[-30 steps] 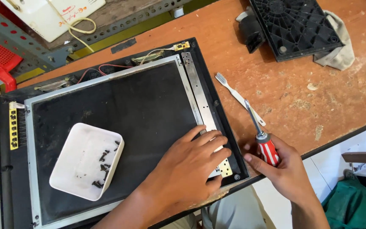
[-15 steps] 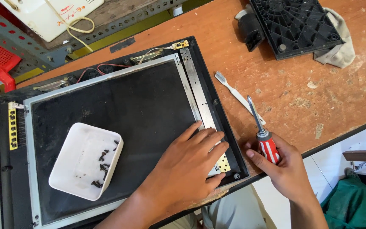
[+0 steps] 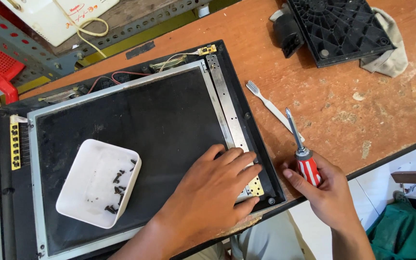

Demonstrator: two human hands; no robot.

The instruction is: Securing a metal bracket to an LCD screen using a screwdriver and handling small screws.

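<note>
Orange worktable (image 3: 362, 120), we see opened monitor (image 3: 136, 144) lying flat on it. Our left hand (image 3: 208, 192) flat, open, pressing panel's lower right, fingertips touching metal strip (image 3: 227, 106); holds nothing. Our right hand (image 3: 328, 192) closed round screwdriver (image 3: 302, 151), just right of monitor edge, shaft pointing up-left, roughly parallel to strip. Right hand nearer strip's lower end. Toothbrush (image 3: 270, 108) beside shaft. White tray (image 3: 97, 183) with screws on panel.

A worn reddish wooden table (image 3: 362, 115) is carrying an opened monitor panel (image 3: 136, 144) under the left hand's fingers (image 3: 232, 161), a white toothbrush (image 3: 270, 108) lying just beyond the right hand's fingers (image 3: 297, 180), and a black plastic base (image 3: 338, 29) on a grey rag (image 3: 388, 53) well beyond them.
</note>
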